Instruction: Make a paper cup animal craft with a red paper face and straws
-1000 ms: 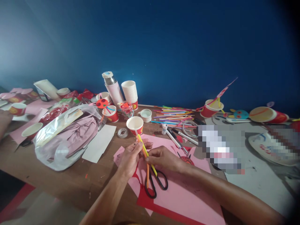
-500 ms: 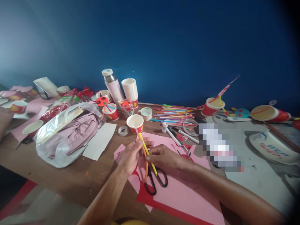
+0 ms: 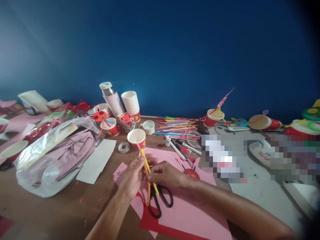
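Yellow straw (image 3: 149, 170) and orange straw (image 3: 148, 190) run down from a paper cup (image 3: 136, 139) that I hold up off the table. My left hand (image 3: 133, 176) is closed around both, just below the cup. My right hand (image 3: 166, 175) pinches the yellow one. Scissors (image 3: 158, 202) lie underneath on pink paper (image 3: 192, 213).

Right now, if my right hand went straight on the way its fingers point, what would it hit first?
The yellow straw, which your right hand already seems to reach at the fingertips. Your left hand lies just beyond it, though depth is hard to judge from this view.
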